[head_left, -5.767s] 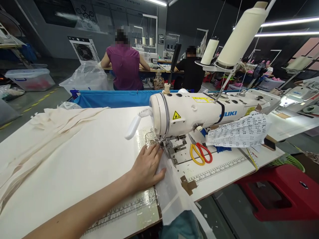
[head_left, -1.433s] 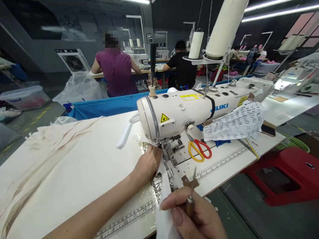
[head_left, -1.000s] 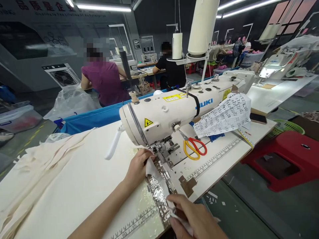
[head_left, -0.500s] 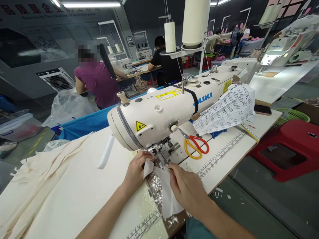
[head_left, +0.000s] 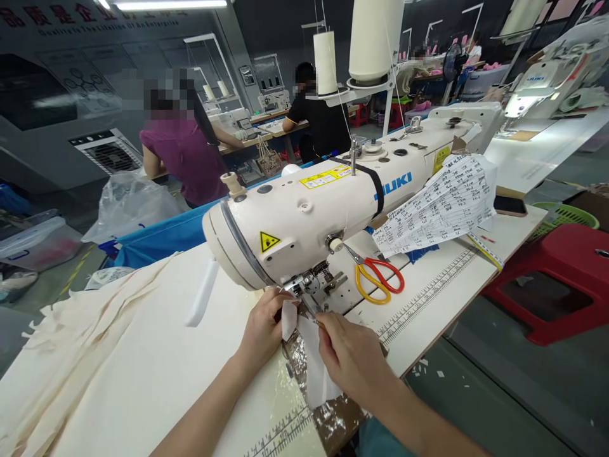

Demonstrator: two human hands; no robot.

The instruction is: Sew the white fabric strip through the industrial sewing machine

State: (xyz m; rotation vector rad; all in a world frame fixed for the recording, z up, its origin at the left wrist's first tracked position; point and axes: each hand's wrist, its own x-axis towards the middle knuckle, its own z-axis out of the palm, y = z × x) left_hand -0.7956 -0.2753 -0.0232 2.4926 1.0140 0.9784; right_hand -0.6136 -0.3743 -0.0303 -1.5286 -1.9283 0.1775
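1. Where the two hands are set close together, the left hand (head_left: 261,325) is seen with fingers nearly closed, a flap of white cloth (head_left: 288,321) pinched at their tips.
2. Right hand (head_left: 351,355): fingers drawn together around a slim tool (head_left: 319,324), mostly hidden by them.
3. White cloth strip (head_left: 316,376): laid between the two hands, partly covered by the right fingers; whether it is joined to the flap cannot be told.
4. Sewing machine (head_left: 304,222), marked JUKI: stood just beyond both sets of fingers.
5. Scissors (head_left: 366,261), red and yellow handled: laid on the counter (head_left: 157,368), beyond and right of the right fingers.
6. Cream cloth (head_left: 98,314): heaped well left of the left fingers.
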